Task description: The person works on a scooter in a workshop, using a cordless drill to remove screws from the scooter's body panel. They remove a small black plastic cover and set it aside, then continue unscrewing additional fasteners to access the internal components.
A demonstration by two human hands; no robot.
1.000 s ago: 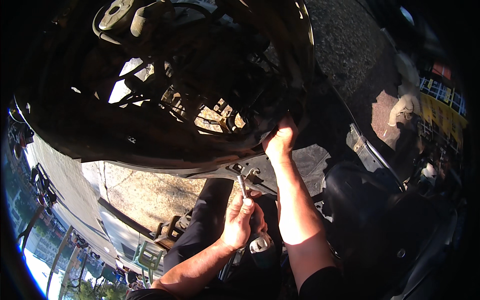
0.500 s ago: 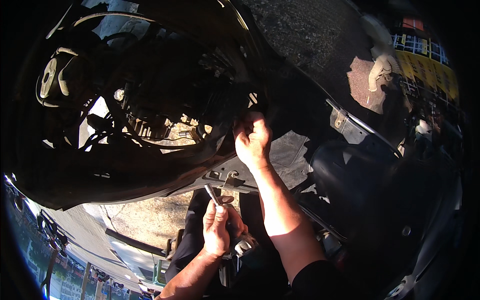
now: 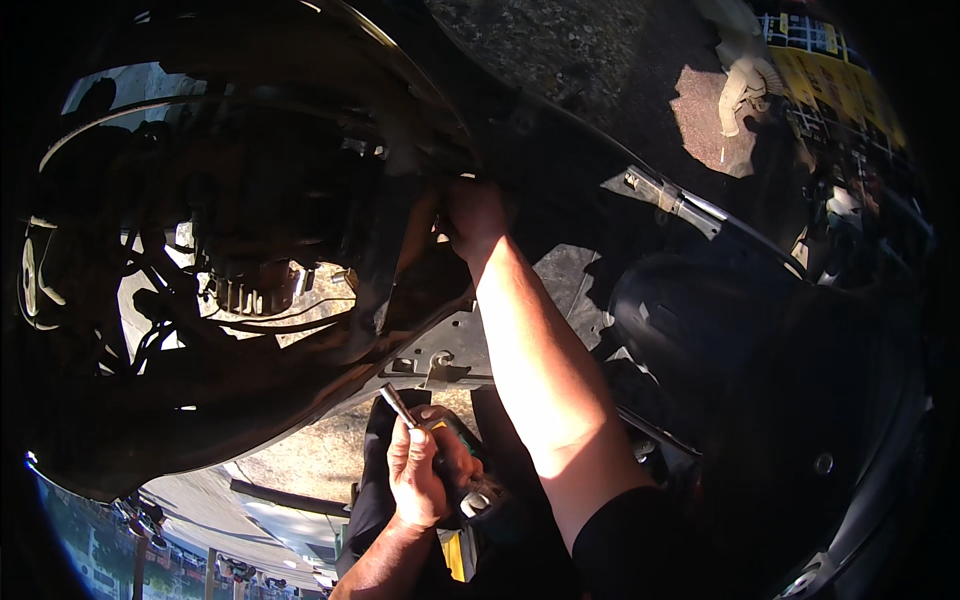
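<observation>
Left hand: low centre, above the dark-clad legs, fingers curled round a dark, stout tool body with a silvery patch, thumb lying up near its front. A slim, silver, cylindrical metal socket projects from this end, tilted up and to the left; its tip stands free, just below a flat grey plate with cut-out holes.

Right hand: arm extended upward, hand in deep shade at the edge of a large, dark, curved hard-looking shell. Fingertips lost in shadow; cannot tell whether they pinch, press or lie spread.

Handling (judged): tool probably has moderate weight, mostly in the body; rigid, not fragile. Best hold is the thick body, as now; the polished socket offers little surface and may be slick. Shell probably stiff but slightly springy, thin at the rim, liable to crack if bent sharply; hold along the edge, fingers spread.

Surroundings: rounded black casing right of the forearm; pale, crumpled glove-like item farther off, upper right.
</observation>
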